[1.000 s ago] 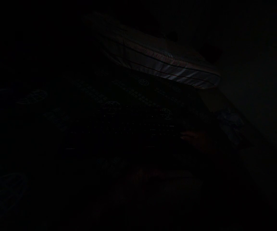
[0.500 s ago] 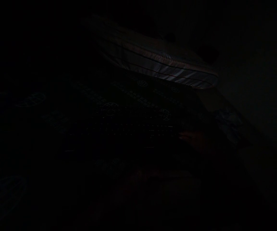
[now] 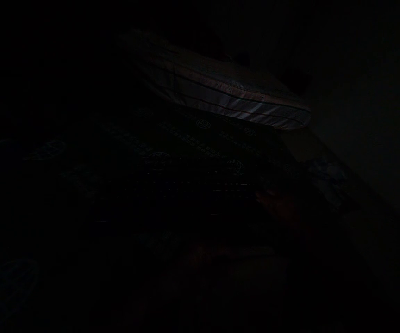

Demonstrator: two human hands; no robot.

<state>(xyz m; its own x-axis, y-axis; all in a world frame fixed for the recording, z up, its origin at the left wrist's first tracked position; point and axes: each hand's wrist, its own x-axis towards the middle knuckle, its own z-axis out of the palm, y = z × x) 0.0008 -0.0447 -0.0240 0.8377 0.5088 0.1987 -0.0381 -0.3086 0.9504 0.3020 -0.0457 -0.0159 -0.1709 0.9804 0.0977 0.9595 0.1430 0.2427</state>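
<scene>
Dark keyboard (image 3: 182, 196), flat, barely lit

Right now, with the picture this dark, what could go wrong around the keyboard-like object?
First, what looks like the right hand is at the right end of the dark keyboard-like object; it might press or nudge it unseen, and I cannot tell whether they touch. Second, the object seems to lie on the printed sheet, so a tug there could shift it. Third, I cannot make out the left hand, so a slip there could go unnoticed.
</scene>
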